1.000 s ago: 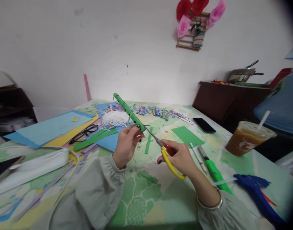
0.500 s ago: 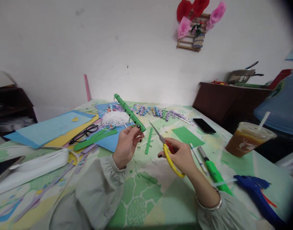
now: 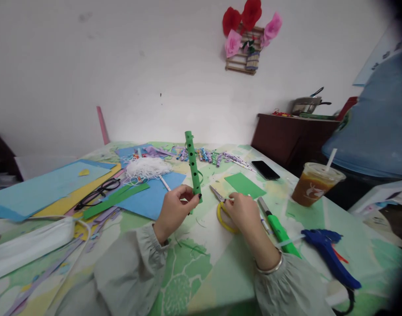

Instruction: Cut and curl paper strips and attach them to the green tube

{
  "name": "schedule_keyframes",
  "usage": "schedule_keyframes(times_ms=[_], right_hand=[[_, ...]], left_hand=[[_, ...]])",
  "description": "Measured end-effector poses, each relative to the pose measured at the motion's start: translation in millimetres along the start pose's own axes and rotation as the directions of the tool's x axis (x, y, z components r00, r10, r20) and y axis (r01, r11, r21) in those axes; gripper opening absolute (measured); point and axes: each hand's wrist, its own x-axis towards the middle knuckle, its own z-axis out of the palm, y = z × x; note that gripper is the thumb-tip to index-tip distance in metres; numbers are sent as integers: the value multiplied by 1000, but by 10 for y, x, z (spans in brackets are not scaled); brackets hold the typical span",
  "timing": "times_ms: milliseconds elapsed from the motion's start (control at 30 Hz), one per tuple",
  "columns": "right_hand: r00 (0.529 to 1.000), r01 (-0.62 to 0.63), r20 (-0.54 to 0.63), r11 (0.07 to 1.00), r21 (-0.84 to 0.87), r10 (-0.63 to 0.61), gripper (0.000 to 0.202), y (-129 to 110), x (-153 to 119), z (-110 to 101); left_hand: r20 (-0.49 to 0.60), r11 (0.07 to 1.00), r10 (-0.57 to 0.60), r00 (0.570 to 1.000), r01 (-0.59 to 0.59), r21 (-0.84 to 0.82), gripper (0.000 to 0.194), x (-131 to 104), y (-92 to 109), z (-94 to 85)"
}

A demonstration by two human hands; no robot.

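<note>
My left hand pinches the lower end of a green paper tube between thumb and fingers. Dark round dots run along the tube, which stands almost upright, and thin curled strips stick out from its sides. To its right, my right hand is bent over the scissors, its fingers closed at the handles. The blades are low over the tabletop, pointing away to the left; the hand hides part of the handles. Beyond the scissors lies a green paper sheet.
On the left lie blue sheets, glasses, white string and a mask. Paper curls line the back. On the right are a phone, a drink cup, a green-handled cutter and a blue glue gun.
The tube has swung from a leftward lean to nearly upright. My right hand has lowered the scissors towards the table, and its fingers have shifted on the handles. The view has turned slightly right.
</note>
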Motion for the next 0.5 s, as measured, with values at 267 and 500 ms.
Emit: schedule_keyframes(times_ms=[267, 500], right_hand=[[919, 307, 18, 744, 594, -394, 30, -160, -100, 139], [911, 336, -86, 603, 723, -403, 10, -158, -130, 156]], left_hand=[[69, 998, 15, 997, -19, 53, 12, -36, -50, 57], [83, 998, 15, 996, -20, 58, 12, -54, -111, 76]])
